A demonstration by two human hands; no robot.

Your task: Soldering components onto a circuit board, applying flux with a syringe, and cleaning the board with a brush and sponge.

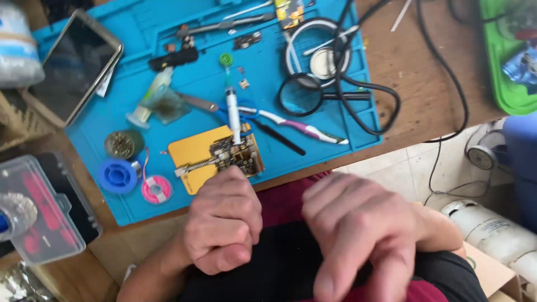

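Right hand (358, 235) hangs loose, fingers spread, holding nothing; left hand (224, 223) is fisted (empty, seemingly) below the circuit board (235, 156) at the surface's near edge.

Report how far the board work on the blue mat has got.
Set up: the circuit board sits clamped on a yellow holder on the blue mat, a syringe lying with its tip over it. In hand: nothing; the left hand is a fist near the board, the right hand blurred off the table. Tweezers and the solder spool lie untouched.
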